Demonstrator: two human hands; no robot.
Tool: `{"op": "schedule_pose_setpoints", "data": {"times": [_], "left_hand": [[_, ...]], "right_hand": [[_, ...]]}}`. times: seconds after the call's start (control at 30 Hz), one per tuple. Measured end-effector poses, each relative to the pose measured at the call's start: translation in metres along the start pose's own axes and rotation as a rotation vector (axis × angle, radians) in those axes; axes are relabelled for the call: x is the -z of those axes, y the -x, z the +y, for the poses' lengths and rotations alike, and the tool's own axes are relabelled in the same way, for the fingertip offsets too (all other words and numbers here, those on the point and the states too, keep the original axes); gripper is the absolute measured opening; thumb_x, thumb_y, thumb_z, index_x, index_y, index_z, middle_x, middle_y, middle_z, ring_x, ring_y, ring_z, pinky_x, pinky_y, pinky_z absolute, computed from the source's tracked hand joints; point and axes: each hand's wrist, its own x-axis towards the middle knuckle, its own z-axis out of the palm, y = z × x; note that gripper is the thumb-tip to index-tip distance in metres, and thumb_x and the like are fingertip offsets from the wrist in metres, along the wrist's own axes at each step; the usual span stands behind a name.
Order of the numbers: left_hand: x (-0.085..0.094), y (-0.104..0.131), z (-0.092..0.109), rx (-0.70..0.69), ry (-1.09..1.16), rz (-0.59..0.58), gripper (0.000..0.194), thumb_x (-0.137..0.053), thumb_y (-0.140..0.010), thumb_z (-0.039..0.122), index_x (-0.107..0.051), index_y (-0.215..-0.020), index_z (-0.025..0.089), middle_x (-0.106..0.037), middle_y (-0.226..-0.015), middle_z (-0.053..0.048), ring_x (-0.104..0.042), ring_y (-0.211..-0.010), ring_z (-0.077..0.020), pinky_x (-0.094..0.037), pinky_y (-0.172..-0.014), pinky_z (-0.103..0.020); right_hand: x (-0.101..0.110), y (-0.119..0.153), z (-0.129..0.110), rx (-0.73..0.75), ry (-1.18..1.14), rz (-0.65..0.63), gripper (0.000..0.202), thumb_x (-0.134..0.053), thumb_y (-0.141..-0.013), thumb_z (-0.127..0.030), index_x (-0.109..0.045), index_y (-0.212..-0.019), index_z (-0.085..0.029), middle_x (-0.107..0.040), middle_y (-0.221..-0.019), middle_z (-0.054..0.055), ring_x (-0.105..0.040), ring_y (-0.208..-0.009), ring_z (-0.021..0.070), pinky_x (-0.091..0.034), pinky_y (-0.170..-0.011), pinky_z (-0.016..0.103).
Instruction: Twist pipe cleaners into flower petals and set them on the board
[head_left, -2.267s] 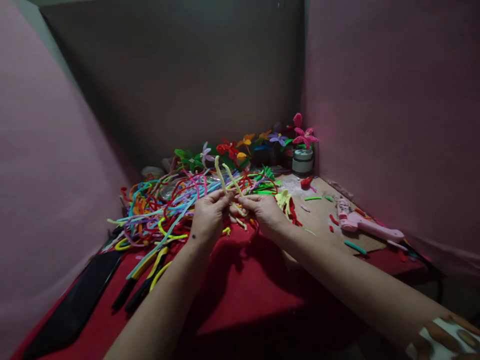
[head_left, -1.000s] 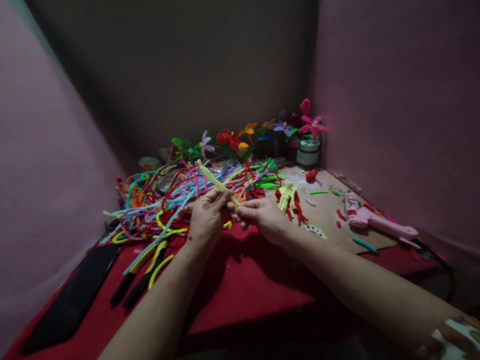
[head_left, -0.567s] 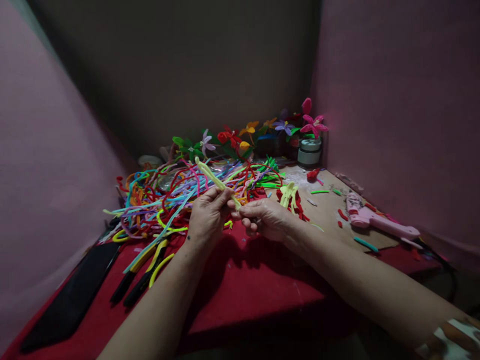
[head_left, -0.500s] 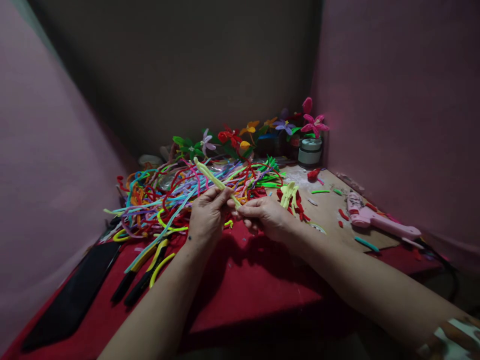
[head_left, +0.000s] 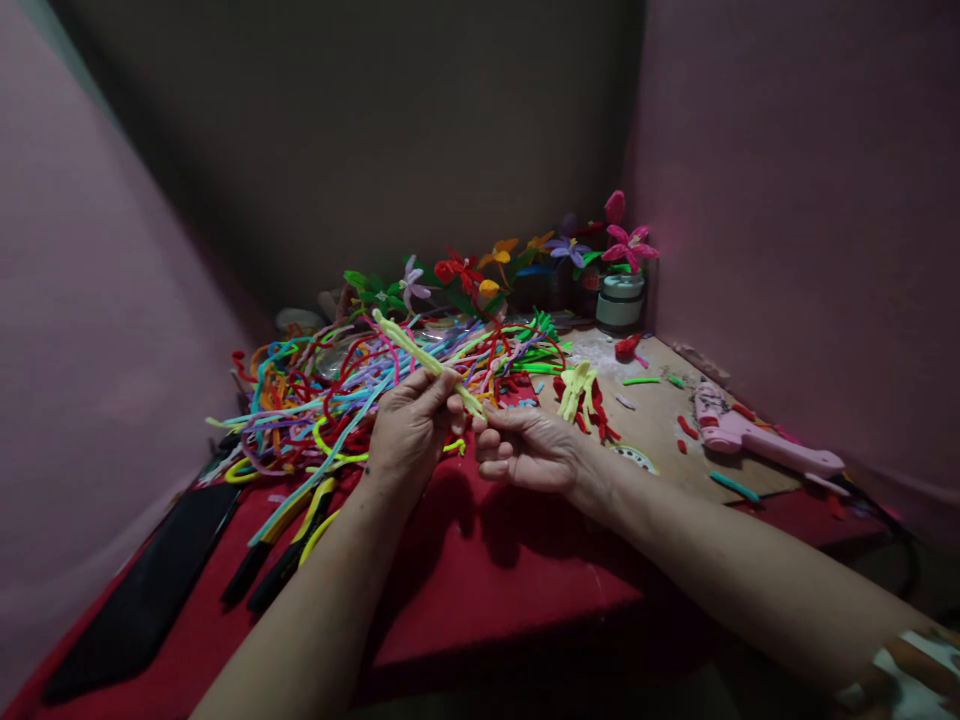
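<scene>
A pale yellow pipe cleaner [head_left: 409, 345], folded into a narrow doubled strip, slants across the middle in front of me. My left hand [head_left: 416, 425] pinches it near its middle between thumb and fingers. The strip's lower end sits between the thumb and fingertips of my right hand [head_left: 532, 445], whose other fingers curl loosely below. Close behind the hands lies a tangled heap of coloured pipe cleaners [head_left: 360, 370]. Right of it, several pale yellow folded pieces [head_left: 577, 390] rest on top of red ones.
A pink hot glue gun [head_left: 765, 440] lies on a board [head_left: 652, 400] with scattered offcuts. Pliers with black and yellow handles [head_left: 289, 540] and a flat black object [head_left: 142, 600] are at the left. Pipe-cleaner flowers [head_left: 461, 270] and a grey jar [head_left: 620, 303] stand behind on the red cloth-covered table.
The yellow strip has shifted slightly left with my left hand. My right hand has turned and its lower fingers have loosened, while its fingertips stay at the strip's end.
</scene>
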Motion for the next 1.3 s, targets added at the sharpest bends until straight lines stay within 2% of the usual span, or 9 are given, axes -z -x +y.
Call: {"op": "schedule_pose_setpoints", "data": {"times": [0.2, 0.4, 0.5, 0.63, 0.77, 0.97, 1.07, 1.2, 1.3], "left_hand": [[-0.0009, 0.0018, -0.0026, -0.059, -0.073, 0.055, 0.016, -0.067, -0.069, 0.026, -0.06, -0.076, 0.013, -0.051, -0.05, 0.005, -0.047, -0.037, -0.0062, -0.041, -0.039, -0.019], [-0.0036, 0.0054, -0.0016, -0.091, -0.18, 0.104, 0.019, -0.066, -0.07, 0.03, -0.059, -0.073, 0.012, -0.052, -0.049, 0.003, -0.047, -0.037, -0.0076, -0.039, -0.037, -0.02], [-0.0042, 0.0064, -0.0016, -0.102, -0.199, 0.11, 0.019, -0.065, -0.071, 0.031, -0.059, -0.072, 0.012, -0.052, -0.049, 0.003, -0.049, -0.038, -0.009, -0.039, -0.036, -0.02], [-0.0023, 0.0057, -0.0045, -0.083, -0.204, 0.058, 0.02, -0.065, -0.071, 0.03, -0.056, -0.067, 0.013, -0.051, -0.047, 0.003, -0.049, -0.038, -0.0093, -0.036, -0.036, -0.019], [0.0002, 0.0051, -0.008, -0.033, -0.232, 0.041, 0.02, -0.067, -0.068, 0.031, -0.058, -0.068, 0.014, -0.047, -0.045, 0.004, -0.044, -0.036, -0.0065, -0.033, -0.036, -0.018], [-0.0004, 0.0054, -0.0062, -0.011, -0.251, 0.069, 0.02, -0.069, -0.066, 0.03, -0.059, -0.067, 0.013, -0.046, -0.044, 0.004, -0.039, -0.037, -0.0047, -0.029, -0.037, -0.016], [-0.0017, 0.005, -0.0056, 0.014, -0.219, 0.075, 0.021, -0.071, -0.064, 0.029, -0.057, -0.064, 0.013, -0.045, -0.043, 0.004, -0.039, -0.037, -0.0046, -0.028, -0.037, -0.016], [-0.0037, 0.0055, -0.0073, 0.086, -0.179, 0.096, 0.022, -0.073, -0.061, 0.028, -0.057, -0.064, 0.012, -0.052, -0.05, 0.002, -0.045, -0.041, -0.0055, -0.032, -0.039, -0.016], [-0.0054, 0.0067, -0.0076, 0.107, -0.191, 0.094, 0.022, -0.072, -0.061, 0.028, -0.058, -0.065, 0.012, -0.054, -0.052, 0.0, -0.047, -0.042, -0.0066, -0.032, -0.039, -0.016]], "right_hand": [[0.0012, -0.0029, 0.0028, 0.061, 0.091, 0.032, 0.015, -0.045, -0.083, -0.008, -0.06, -0.082, -0.01, -0.051, -0.058, -0.001, -0.036, -0.044, 0.0026, -0.031, -0.045, 0.015], [0.0014, -0.005, 0.0043, 0.152, 0.242, 0.144, 0.011, -0.053, -0.076, -0.011, -0.06, -0.068, -0.009, -0.05, -0.051, -0.002, -0.037, -0.041, 0.0028, -0.031, -0.044, 0.018], [0.0022, -0.0038, 0.0021, 0.204, 0.393, 0.151, 0.011, -0.058, -0.073, -0.017, -0.061, -0.066, -0.009, -0.054, -0.053, -0.001, -0.043, -0.042, 0.0048, -0.035, -0.046, 0.02], [0.0004, -0.0013, -0.0021, 0.423, 0.701, 0.128, 0.02, -0.059, -0.075, -0.029, -0.064, -0.07, -0.01, -0.061, -0.062, 0.003, -0.049, -0.047, 0.0069, -0.038, -0.049, 0.023], [-0.0037, 0.0001, -0.0025, 0.481, 0.863, 0.227, 0.017, -0.06, -0.073, -0.027, -0.063, -0.067, -0.011, -0.06, -0.057, 0.001, -0.048, -0.044, 0.0065, -0.039, -0.047, 0.022], [-0.0072, 0.0013, -0.0005, 0.466, 0.956, 0.372, 0.018, -0.057, -0.074, -0.024, -0.057, -0.06, -0.013, -0.057, -0.049, -0.002, -0.043, -0.034, 0.0046, -0.031, -0.038, 0.02], [-0.0075, 0.0015, -0.0008, 0.465, 0.908, 0.331, 0.016, -0.058, -0.072, -0.024, -0.058, -0.062, -0.012, -0.058, -0.052, -0.001, -0.045, -0.037, 0.0051, -0.035, -0.041, 0.02], [-0.0064, 0.0005, -0.0014, 0.495, 0.802, 0.25, 0.015, -0.063, -0.066, -0.025, -0.06, -0.062, -0.01, -0.06, -0.054, 0.001, -0.048, -0.043, 0.0064, -0.04, -0.048, 0.022], [-0.0046, -0.0007, -0.0016, 0.463, 0.764, 0.272, 0.015, -0.065, -0.063, -0.024, -0.061, -0.061, -0.01, -0.06, -0.052, 0.002, -0.048, -0.042, 0.0074, -0.039, -0.047, 0.023]]}}
